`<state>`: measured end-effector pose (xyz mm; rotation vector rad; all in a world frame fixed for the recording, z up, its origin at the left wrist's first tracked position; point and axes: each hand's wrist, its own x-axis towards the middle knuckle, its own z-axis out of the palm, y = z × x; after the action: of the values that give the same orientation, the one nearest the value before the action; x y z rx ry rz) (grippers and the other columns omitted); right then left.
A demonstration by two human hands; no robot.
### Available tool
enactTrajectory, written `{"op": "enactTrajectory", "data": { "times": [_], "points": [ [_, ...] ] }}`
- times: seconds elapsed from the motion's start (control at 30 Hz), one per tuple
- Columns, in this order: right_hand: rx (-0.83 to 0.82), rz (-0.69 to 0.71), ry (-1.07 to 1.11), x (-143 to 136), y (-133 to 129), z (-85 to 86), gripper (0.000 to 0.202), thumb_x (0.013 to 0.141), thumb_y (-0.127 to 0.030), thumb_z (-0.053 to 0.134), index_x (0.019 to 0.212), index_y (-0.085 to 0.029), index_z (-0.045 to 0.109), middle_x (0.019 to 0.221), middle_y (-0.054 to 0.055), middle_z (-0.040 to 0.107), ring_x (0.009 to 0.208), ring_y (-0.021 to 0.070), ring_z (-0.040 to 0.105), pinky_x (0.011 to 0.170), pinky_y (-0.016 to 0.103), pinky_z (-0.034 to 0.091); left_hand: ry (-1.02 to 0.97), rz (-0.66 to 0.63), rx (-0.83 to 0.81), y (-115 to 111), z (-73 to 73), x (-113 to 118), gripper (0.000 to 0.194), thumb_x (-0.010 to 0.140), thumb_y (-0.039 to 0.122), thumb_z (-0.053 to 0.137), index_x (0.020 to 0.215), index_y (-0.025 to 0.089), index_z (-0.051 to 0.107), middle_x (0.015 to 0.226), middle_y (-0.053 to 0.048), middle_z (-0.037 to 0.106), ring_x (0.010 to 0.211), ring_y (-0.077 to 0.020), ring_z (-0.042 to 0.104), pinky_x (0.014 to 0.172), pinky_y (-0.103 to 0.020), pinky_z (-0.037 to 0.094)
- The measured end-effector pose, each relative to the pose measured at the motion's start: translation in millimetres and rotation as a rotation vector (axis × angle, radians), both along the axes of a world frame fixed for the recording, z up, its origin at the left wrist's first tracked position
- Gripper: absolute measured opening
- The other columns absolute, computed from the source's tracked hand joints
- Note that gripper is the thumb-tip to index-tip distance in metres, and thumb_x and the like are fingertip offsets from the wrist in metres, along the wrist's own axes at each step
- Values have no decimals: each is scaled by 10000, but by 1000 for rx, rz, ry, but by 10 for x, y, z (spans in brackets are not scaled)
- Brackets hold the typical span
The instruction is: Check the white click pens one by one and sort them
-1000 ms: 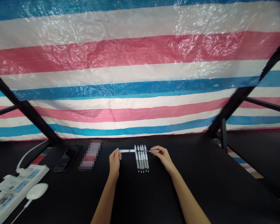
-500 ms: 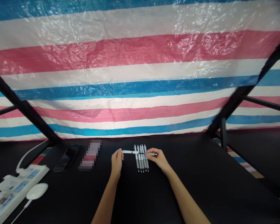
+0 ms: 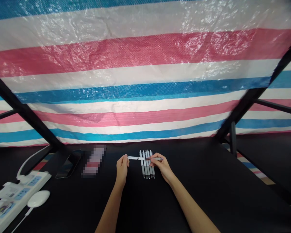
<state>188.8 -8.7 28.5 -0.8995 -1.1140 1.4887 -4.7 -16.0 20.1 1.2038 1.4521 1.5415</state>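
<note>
Inspector A: Where is the pen (image 3: 136, 158) sitting relative to each grip?

Inspector B: It is spanning the gap between the two. The left grip (image 3: 122, 166) is closing thumb and fingers on its white end. The right grip (image 3: 162, 165) is clamping its grey end between the fingertips.

Inspector A: And what is it crossing?

Inspector B: A row of five pens (image 3: 148, 171), which is resting on the black surface (image 3: 145, 207). The pen is running crosswise over the far half of that row. I cannot tell whether it is touching them. The right fingertips are hovering at the row's right-hand side, covering part of it from view.

Inspector A: How is the pen looking?

Inspector B: It is showing a white barrel on the left, a thin dark length in the middle and a grey section on the right. A small dark mark is appearing on the barrel. The parts are lining up nearly straight; how they are meeting is too small to tell.

Inspector A: Anything farther off?

Inspector B: A dark phone (image 3: 69, 164) is lying well to the left, and a white power strip (image 3: 21, 194) is lying beyond it, nearer the person.
</note>
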Motion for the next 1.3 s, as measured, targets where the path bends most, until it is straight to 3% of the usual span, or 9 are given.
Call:
{"op": "enactTrajectory", "data": {
  "times": [0.17, 0.4, 1.3],
  "points": [
    [11, -60, 13, 69, 47, -7, 204, 631, -354, 740, 674, -183, 638, 541, -16, 587, 528, 119, 517, 573, 256, 412, -24, 25, 15, 10, -6, -49, 448, 836, 445, 429, 479, 204, 304, 465, 46, 311, 465, -95, 310, 485, -236, 271],
    [-15, -179, 70, 223, 129, -13, 204, 604, -340, 725, 609, -186, 590, 686, 13, 650, 515, 104, 478, 521, 245, 366, -94, 93, 16, -8, 72, -97, 435, 814, 442, 453, 495, 209, 270, 477, 54, 274, 465, -88, 280, 468, -235, 253],
    [-6, -115, 60, 196, 112, -33, 215, 617, -351, 729, 639, -192, 586, 704, 6, 652, 518, 104, 481, 540, 250, 376, -51, 35, -5, 5, 9, -42, 454, 818, 472, 441, 482, 208, 286, 461, 50, 291, 453, -92, 290, 469, -240, 257]
  ]
}}
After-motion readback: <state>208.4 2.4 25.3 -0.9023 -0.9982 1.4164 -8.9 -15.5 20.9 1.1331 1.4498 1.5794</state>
